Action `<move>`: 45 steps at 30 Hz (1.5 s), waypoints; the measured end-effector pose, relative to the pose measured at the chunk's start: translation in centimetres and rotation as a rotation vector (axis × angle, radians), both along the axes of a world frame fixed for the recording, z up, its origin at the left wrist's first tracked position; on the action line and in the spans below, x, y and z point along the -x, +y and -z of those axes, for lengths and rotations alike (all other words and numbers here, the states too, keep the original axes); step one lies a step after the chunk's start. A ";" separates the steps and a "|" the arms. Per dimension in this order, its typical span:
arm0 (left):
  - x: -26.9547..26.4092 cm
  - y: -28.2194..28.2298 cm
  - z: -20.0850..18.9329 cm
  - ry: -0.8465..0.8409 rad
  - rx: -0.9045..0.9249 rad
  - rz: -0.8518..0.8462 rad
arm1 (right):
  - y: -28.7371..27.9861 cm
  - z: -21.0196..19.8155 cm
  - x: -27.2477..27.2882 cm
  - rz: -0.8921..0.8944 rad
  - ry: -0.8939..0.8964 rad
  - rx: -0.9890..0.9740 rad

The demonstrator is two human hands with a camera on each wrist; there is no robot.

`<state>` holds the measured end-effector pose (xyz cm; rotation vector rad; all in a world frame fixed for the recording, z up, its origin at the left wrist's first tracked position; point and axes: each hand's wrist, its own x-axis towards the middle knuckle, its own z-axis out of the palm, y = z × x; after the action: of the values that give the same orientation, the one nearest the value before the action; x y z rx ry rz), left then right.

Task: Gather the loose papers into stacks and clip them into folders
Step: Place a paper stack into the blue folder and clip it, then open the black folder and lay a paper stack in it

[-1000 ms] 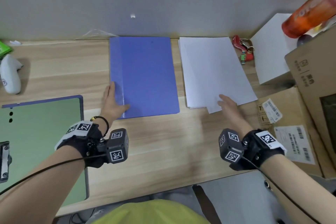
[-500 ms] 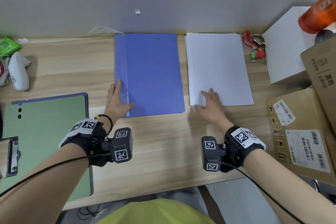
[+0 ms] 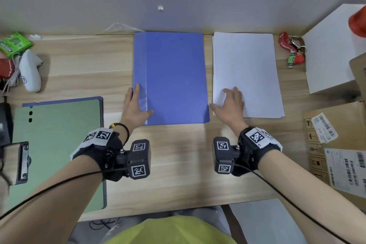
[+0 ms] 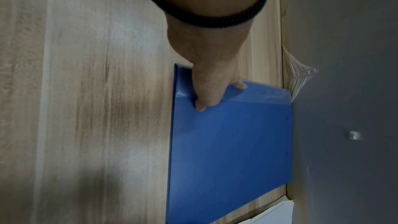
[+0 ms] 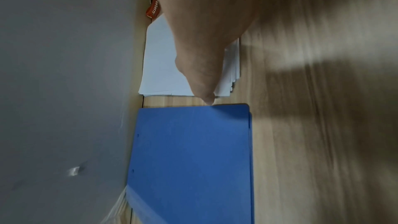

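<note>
A closed blue folder [image 3: 174, 77] lies flat on the wooden desk [image 3: 178, 164], its far edge against the wall. My left hand [image 3: 136, 105] rests on its near left corner. In the left wrist view the thumb of the left hand [image 4: 211, 77] presses on the folder's [image 4: 232, 151] cover, with the fingers straight along the spine. Right of the folder lies a white paper stack [image 3: 247, 69], its near edges slightly fanned. My right hand [image 3: 229, 103] lies flat on the stack's near left corner, fingers spread. The right wrist view shows the right hand [image 5: 204, 48] over the papers [image 5: 159, 60], beside the folder [image 5: 189, 159].
A green folder [image 3: 55, 144] with a metal clip [image 3: 17, 162] lies at the near left. At the far left are a white controller [image 3: 31, 71] and a green packet [image 3: 13, 43]. A red keychain [image 3: 291, 49], a white box [image 3: 332, 53] and cardboard boxes [image 3: 340, 144] crowd the right.
My right hand has slid left along the stack's near edge, from its right corner to its left corner. A skewed sheet now lines up with the stack. The left hand stayed put.
</note>
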<state>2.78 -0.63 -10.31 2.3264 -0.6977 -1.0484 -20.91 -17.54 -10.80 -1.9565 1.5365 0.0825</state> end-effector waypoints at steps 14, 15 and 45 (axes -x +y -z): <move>0.0 0.3 0.4 -0.022 0.037 0.006 | 0.6 0.6 -0.6 -0.006 0.060 0.136; 0.0 0.4 0.3 -0.021 0.038 0.007 | 0.6 0.6 -0.8 -0.005 0.061 0.148; -6.8 15.5 -2.9 -0.014 0.182 -0.512 | 14.4 -4.7 -10.8 -0.195 -0.292 -0.962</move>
<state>9.62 14.90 -7.42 2.1830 -0.1689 -0.7031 -10.11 -3.15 -6.05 -1.2483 0.8480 0.4949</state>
